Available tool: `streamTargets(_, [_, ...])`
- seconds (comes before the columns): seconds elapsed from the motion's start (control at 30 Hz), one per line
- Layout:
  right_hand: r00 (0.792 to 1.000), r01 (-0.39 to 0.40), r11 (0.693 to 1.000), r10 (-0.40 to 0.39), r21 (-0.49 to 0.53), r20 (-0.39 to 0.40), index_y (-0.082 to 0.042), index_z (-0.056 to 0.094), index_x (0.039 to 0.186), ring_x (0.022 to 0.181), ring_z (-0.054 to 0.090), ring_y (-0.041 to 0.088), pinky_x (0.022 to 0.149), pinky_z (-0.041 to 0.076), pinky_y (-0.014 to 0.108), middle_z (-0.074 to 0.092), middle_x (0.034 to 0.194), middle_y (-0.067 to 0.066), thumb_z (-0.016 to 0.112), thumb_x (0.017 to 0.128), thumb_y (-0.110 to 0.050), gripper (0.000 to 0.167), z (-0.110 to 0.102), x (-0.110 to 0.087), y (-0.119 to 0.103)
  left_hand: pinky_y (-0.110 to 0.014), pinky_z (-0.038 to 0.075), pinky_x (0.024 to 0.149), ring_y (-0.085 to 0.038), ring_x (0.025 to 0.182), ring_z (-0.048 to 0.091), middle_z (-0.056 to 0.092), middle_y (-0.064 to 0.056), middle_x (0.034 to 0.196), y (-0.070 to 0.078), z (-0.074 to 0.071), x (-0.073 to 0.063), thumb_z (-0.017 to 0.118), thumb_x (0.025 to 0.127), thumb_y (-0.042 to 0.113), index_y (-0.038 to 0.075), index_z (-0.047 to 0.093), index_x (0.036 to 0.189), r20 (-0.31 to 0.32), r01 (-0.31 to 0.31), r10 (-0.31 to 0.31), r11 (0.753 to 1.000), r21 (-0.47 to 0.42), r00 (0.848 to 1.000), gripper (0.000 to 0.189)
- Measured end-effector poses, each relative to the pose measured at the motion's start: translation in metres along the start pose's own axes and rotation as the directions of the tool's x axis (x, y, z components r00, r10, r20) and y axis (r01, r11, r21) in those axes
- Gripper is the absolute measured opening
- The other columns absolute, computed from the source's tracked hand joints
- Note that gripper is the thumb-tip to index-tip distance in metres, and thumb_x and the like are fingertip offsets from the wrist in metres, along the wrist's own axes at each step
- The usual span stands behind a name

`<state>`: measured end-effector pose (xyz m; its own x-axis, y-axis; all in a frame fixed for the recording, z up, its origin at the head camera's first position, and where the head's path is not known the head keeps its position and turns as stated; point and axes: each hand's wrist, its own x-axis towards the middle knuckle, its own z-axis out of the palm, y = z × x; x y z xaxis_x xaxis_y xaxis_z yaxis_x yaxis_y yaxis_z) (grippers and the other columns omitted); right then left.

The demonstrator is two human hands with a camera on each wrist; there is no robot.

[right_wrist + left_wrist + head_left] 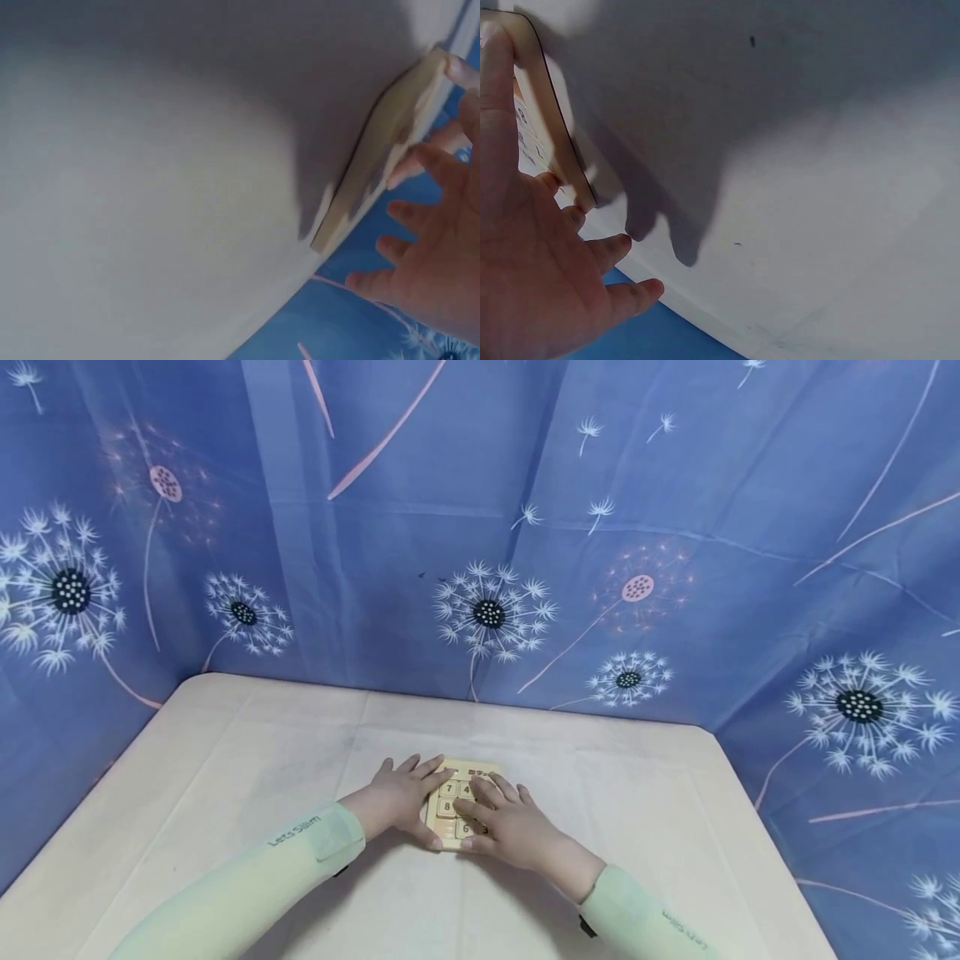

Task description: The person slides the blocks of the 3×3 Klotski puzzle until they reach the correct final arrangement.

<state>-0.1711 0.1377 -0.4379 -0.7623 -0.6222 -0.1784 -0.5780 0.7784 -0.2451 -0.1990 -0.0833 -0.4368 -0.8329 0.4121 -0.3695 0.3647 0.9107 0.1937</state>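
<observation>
1. The blue curtain, printed with dandelions, is the largest thing; it stands beyond both hands and also at their two sides.
2. The pale table lies under the hands and spreads around them.
3. The two light green sleeves, left and right, cover the forearms behind the hands.
4. The right hand lies over the right part of the board. Its fingers are spread and its grip is loose; the thumb is at the near edge, and the index finger reaches across the tiles.
5. The left hand is at the board's left side, also with spread fingers and a loose grip. Its thumb touches the near left corner, and its index finger reaches the far left part.
6. The yellow number board lies flat on the table, between the two hands. Its long axis goes away from the person, with the printed heading at the far end; the digits stand upright for the person.
7. The number tiles are the smallest: 7 and 8 beside the left index finger, 4 near the right fingertips, 6 just beyond the right thumb. The right hand hides some others.
</observation>
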Motion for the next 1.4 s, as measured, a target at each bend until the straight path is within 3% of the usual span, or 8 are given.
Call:
streamTargets(0.2, [0.999, 0.0, 0.999, 0.002, -0.05, 0.047, -0.024, 0.047, 0.154, 0.156, 0.027, 0.045, 0.121, 0.029, 0.073, 0.031, 0.169, 0.014, 0.055, 0.1, -0.055, 0.063, 0.003, 0.005, -0.001, -0.066, 0.023, 0.127, -0.038, 0.159, 0.024, 0.02, 0.001, 0.174, -0.001, 0.002, 0.001, 0.083, 0.068, 0.069, 0.028, 0.03, 0.162, 0.005, -0.001, 0.001, 1.0, 0.001, 1.0, 0.115])
streamTargets(0.83, [1.0, 0.007, 0.996, -0.009, -0.089, -0.017, -0.024, 0.052, 0.151, 0.154, 0.031, 0.045, 0.118, 0.032, 0.074, 0.037, 0.166, 0.013, 0.057, 0.098, -0.055, 0.062, 0.009, 0.007, -0.001, -0.066, 0.022, 0.127, -0.037, 0.159, 0.024, 0.021, 0.002, 0.174, -0.002, 0.002, 0.002, 0.081, 0.068, 0.072, 0.029, 0.031, 0.162, -0.006, 0.003, -0.003, 1.0, 0.018, 1.0, 0.115])
streamTargets(1.4, [0.999, 0.032, 0.997, -0.033, -0.073, -0.01, -0.028, 0.055, 0.149, 0.154, 0.031, 0.045, 0.119, 0.031, 0.074, 0.039, 0.165, 0.012, 0.058, 0.098, -0.055, 0.058, 0.008, -0.004, -0.005, -0.066, 0.023, 0.127, -0.037, 0.159, 0.024, 0.02, 0.003, 0.174, -0.003, 0.001, 0.005, 0.08, 0.067, 0.074, 0.029, 0.031, 0.162, -0.002, 0.006, -0.006, 0.999, 0.045, 1.0, 0.116])
